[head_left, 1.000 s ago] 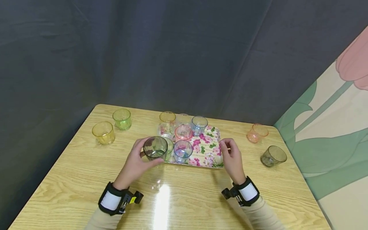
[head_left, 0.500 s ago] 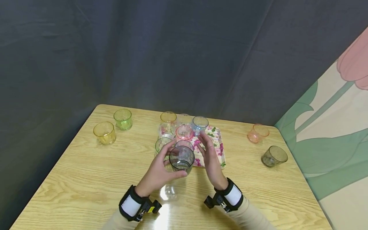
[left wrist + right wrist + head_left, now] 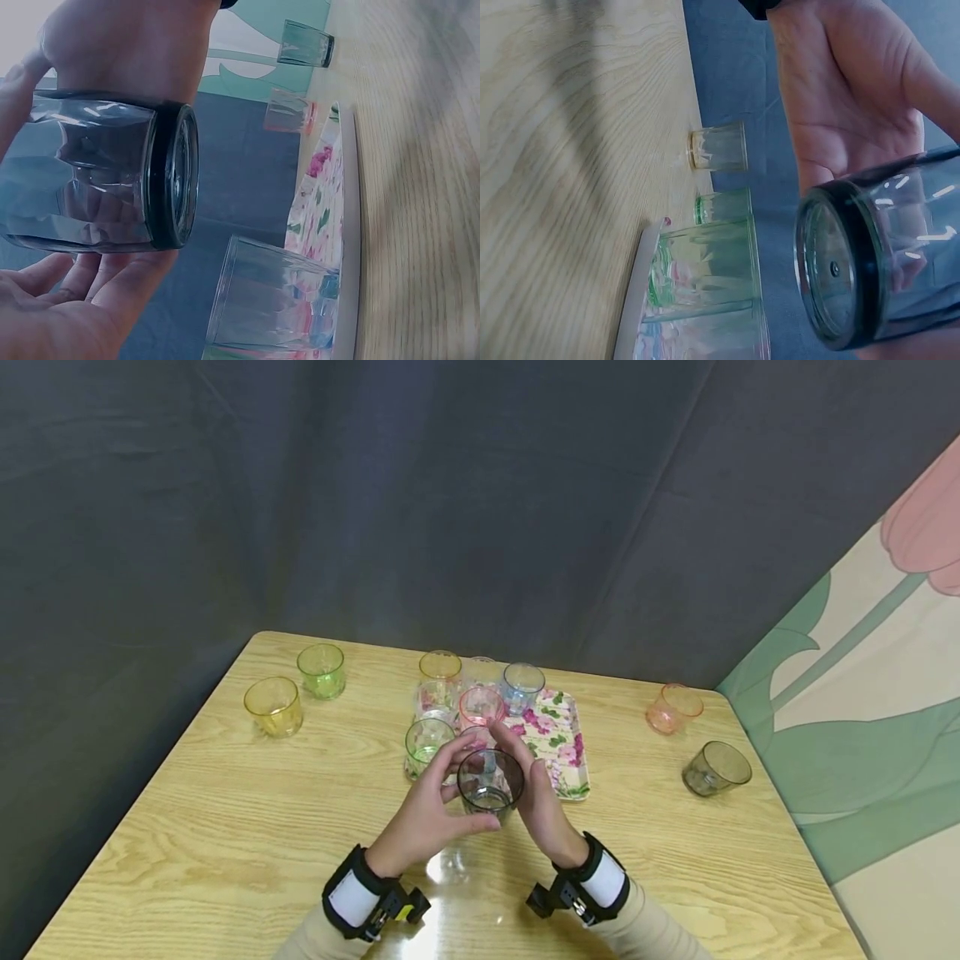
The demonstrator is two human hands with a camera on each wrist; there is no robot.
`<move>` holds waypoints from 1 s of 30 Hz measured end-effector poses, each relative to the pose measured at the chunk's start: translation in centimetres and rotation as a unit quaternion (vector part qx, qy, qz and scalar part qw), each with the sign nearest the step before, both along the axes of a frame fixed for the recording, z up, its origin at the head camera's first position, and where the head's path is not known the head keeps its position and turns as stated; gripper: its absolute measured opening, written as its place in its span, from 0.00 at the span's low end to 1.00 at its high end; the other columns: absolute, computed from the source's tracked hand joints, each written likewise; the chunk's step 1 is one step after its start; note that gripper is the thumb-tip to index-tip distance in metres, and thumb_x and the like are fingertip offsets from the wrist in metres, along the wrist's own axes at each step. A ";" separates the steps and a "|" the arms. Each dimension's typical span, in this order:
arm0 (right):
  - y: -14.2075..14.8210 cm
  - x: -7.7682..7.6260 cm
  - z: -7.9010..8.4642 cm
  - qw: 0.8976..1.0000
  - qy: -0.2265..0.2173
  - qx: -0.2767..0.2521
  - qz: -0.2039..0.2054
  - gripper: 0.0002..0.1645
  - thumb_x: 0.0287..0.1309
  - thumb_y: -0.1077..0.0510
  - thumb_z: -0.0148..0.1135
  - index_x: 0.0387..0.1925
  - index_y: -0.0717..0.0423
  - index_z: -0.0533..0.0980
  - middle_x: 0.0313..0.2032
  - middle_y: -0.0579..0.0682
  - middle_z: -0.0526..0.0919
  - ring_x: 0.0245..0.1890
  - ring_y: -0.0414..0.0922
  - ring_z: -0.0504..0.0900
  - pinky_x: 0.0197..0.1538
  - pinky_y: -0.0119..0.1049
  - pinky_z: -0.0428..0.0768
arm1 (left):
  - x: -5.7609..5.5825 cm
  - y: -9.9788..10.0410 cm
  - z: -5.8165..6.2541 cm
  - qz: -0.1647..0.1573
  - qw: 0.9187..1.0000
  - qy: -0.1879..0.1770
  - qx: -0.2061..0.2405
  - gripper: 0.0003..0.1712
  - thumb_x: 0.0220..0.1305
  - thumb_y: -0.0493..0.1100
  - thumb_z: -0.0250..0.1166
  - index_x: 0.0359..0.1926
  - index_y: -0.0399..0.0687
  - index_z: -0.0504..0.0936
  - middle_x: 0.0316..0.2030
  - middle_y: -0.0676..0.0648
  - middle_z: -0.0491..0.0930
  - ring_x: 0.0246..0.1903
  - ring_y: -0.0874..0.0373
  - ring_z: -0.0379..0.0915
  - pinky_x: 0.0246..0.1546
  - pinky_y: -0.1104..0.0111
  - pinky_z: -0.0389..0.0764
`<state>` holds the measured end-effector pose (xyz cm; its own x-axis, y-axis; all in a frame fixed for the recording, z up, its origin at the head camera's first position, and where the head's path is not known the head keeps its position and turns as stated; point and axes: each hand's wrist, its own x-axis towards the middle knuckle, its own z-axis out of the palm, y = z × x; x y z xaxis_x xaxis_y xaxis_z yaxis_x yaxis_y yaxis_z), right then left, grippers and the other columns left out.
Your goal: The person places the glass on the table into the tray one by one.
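One left grip curls fingers and thumb round a smoky gray cup; the right grip, fingers extended, flanks it, contact unclear. Probably light, stiff and slippery, the cup is best held round its sides. It's upright, above the desk, near a floral tray.

Smoky tumbler: smooth, glossy, transparent, either glass or plastic; counter: wood-grained, with a glossy sheen; tray: smooth-rimmed; curtain: matt, creased cloth.
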<state>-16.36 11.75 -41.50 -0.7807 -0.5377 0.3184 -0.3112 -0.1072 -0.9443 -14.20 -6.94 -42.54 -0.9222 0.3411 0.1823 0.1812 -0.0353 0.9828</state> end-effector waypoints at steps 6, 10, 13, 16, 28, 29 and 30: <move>0.5 0.0 -0.2 0.999 0.009 0.000 0.033 0.47 0.76 0.36 0.16 0.75 0.71 0.43 0.75 0.71 0.45 0.76 0.35 0.54 0.74 0.24 0.54 | -0.1 -0.4 0.2 0.040 0.998 -0.011 -0.053 0.62 0.44 0.46 0.81 0.77 0.57 0.54 0.64 0.45 0.67 0.64 0.53 0.64 0.65 0.57 0.73; 1.0 0.0 -0.3 0.999 -0.004 -0.002 0.050 0.40 0.79 0.41 0.30 0.76 0.67 0.45 0.74 0.70 0.50 0.73 0.38 0.60 0.72 0.30 0.63 | -0.2 -0.7 0.2 0.062 0.996 -0.012 -0.070 0.62 0.42 0.48 0.81 0.76 0.59 0.55 0.60 0.44 0.70 0.60 0.53 0.67 0.61 0.56 0.76; 1.3 0.0 -0.3 0.998 -0.008 0.009 0.061 0.38 0.77 0.51 0.46 0.77 0.62 0.46 0.73 0.70 0.51 0.72 0.38 0.62 0.71 0.32 0.67 | -0.4 -1.0 0.1 0.066 0.995 -0.001 -0.072 0.61 0.42 0.50 0.81 0.75 0.63 0.56 0.59 0.42 0.70 0.58 0.52 0.68 0.59 0.57 0.77; 1.8 -0.1 -0.2 0.997 0.004 0.029 0.074 0.43 0.71 0.63 0.54 0.78 0.59 0.45 0.73 0.71 0.52 0.73 0.42 0.62 0.72 0.31 0.66 | -0.5 -1.3 0.1 0.066 0.995 0.014 -0.074 0.59 0.44 0.49 0.80 0.75 0.63 0.57 0.58 0.42 0.71 0.57 0.52 0.69 0.56 0.61 0.78; 2.6 -0.2 -0.2 0.996 -0.004 0.058 0.065 0.45 0.62 0.69 0.62 0.75 0.62 0.51 0.70 0.70 0.62 0.71 0.50 0.67 0.71 0.37 0.68 | -0.6 -2.0 0.0 0.072 0.993 0.037 -0.089 0.57 0.43 0.47 0.80 0.74 0.59 0.61 0.56 0.42 0.73 0.51 0.53 0.73 0.53 0.67 0.78; 2.6 -0.2 -0.2 0.996 0.000 0.056 0.064 0.45 0.61 0.69 0.63 0.74 0.63 0.51 0.69 0.71 0.62 0.70 0.50 0.68 0.70 0.36 0.69 | -0.6 -2.0 -0.1 0.068 0.993 0.037 -0.087 0.57 0.43 0.47 0.80 0.74 0.58 0.61 0.56 0.41 0.73 0.51 0.52 0.73 0.53 0.67 0.78; 2.7 -0.2 -0.3 0.997 0.001 0.054 0.063 0.45 0.60 0.69 0.65 0.73 0.64 0.52 0.68 0.71 0.63 0.70 0.49 0.69 0.70 0.35 0.70 | -0.7 -2.1 -0.1 0.062 0.994 0.037 -0.085 0.56 0.44 0.48 0.80 0.74 0.56 0.61 0.56 0.40 0.73 0.51 0.52 0.73 0.52 0.67 0.78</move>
